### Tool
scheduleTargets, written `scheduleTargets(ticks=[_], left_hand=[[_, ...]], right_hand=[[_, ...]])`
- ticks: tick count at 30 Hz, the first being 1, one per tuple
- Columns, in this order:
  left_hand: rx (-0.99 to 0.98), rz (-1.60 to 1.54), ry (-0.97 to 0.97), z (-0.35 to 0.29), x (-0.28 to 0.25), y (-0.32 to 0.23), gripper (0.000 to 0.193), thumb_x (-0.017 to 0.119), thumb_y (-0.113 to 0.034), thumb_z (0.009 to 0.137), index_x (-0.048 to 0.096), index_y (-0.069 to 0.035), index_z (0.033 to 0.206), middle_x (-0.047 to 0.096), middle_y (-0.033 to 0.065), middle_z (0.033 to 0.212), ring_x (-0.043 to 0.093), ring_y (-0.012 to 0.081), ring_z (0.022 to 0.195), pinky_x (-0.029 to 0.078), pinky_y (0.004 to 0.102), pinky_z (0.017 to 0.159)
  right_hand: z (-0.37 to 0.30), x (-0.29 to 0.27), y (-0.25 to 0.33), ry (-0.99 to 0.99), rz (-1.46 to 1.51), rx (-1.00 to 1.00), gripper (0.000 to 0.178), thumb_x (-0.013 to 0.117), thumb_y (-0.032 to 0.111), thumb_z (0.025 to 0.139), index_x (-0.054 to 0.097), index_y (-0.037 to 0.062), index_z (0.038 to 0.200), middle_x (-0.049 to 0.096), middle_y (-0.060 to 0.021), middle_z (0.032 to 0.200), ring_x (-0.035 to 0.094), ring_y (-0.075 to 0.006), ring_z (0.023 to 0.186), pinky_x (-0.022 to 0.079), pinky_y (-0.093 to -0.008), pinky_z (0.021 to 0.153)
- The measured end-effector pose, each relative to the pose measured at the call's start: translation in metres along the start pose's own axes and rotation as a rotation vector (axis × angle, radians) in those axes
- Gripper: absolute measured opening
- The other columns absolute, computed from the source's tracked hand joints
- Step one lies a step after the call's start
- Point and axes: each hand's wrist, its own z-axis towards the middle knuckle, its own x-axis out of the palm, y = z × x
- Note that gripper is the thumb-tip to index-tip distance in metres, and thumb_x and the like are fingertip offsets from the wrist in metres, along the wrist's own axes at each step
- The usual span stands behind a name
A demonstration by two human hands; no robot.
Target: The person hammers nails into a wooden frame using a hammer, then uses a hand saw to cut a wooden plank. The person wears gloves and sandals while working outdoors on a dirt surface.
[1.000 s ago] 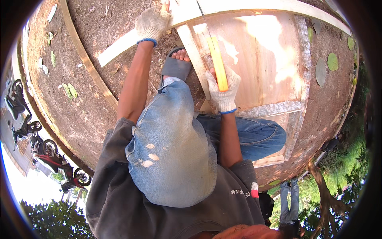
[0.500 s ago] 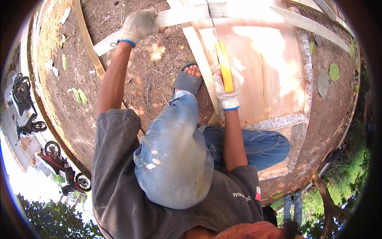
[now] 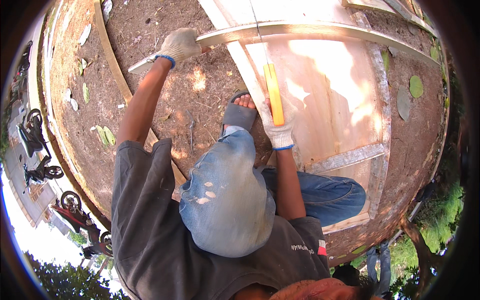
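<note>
My left hand (image 3: 179, 45), in a knitted work glove with a blue cuff, is closed round a long pale wooden strip (image 3: 320, 27) near its left end. Farther right, the strip lies across a plywood panel with a wooden frame (image 3: 325, 90). My right hand (image 3: 278, 122), gloved alike, grips the yellow handle of a hand saw (image 3: 273, 95). The saw's thin blade points away from me and crosses the strip. Whether its teeth are in the wood I cannot tell. My sandalled foot (image 3: 240, 111) rests on the soil beside the panel's left frame edge.
A brown wooden strip (image 3: 112, 57) lies on the soil at the left. Large leaves (image 3: 416, 86) are scattered on both sides. More timber (image 3: 395, 7) is at the far right. Parked motorcycles (image 3: 75, 217) stand at the left rim, and a person's legs (image 3: 378, 265) show at the lower right.
My right hand has drawn the saw back toward me. The strip has tilted, showing a narrower face, and its left end has shifted slightly right and nearer along with my left hand.
</note>
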Motion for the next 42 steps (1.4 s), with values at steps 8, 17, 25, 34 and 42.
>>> scheduleTargets(ticks=[8,17,25,34,42], left_hand=[[0.087,-0.180,0.145,0.000,-0.003,0.000,0.073,0.088,-0.062,0.069,0.077,0.006,0.094,0.075,0.0227,0.084,0.076,0.0294,0.081,0.060,0.0436,0.076],[0.159,-0.086,0.165,0.013,0.017,0.001,0.079,0.085,-0.069,0.069,0.074,0.007,0.087,0.072,0.0204,0.072,0.075,0.0298,0.069,0.060,0.0419,0.068],[0.218,-0.111,0.178,0.012,0.019,0.004,0.081,0.079,-0.071,0.074,0.074,0.007,0.091,0.070,0.0246,0.070,0.074,0.0367,0.069,0.060,0.0452,0.068],[0.189,0.000,0.195,-0.009,0.020,-0.009,0.070,0.080,-0.067,0.075,0.077,0.000,0.092,0.073,0.0212,0.078,0.076,0.0340,0.078,0.061,0.0447,0.073],[0.248,-0.013,0.194,0.002,0.008,-0.002,0.071,0.083,-0.068,0.070,0.075,0.000,0.087,0.073,0.0210,0.078,0.076,0.0357,0.079,0.060,0.0463,0.076]], right_hand=[[0.001,-0.019,0.073,0.013,-0.015,0.121,0.019,0.080,0.019,0.085,0.069,0.0045,0.088,0.065,-0.0129,0.073,0.065,-0.0297,0.064,0.053,-0.0383,0.062],[-0.115,-0.106,0.148,0.085,-0.254,0.195,0.021,0.079,0.020,0.075,0.065,0.0064,0.081,0.059,-0.0097,0.069,0.062,-0.0319,0.062,0.050,-0.0384,0.059],[0.021,-0.012,0.072,0.005,0.067,0.191,0.022,0.080,0.021,0.083,0.068,0.0032,0.087,0.067,-0.0136,0.076,0.065,-0.0263,0.064,0.052,-0.0372,0.060],[-0.045,-0.052,0.113,0.157,-0.327,0.090,0.017,0.080,0.015,0.079,0.066,0.0060,0.082,0.059,-0.0123,0.071,0.062,-0.0336,0.063,0.049,-0.0416,0.059],[-0.042,-0.035,0.102,0.100,-0.239,0.101,0.010,0.072,0.008,0.082,0.064,0.0012,0.082,0.061,-0.0138,0.072,0.061,-0.0342,0.062,0.048,-0.0395,0.059]])
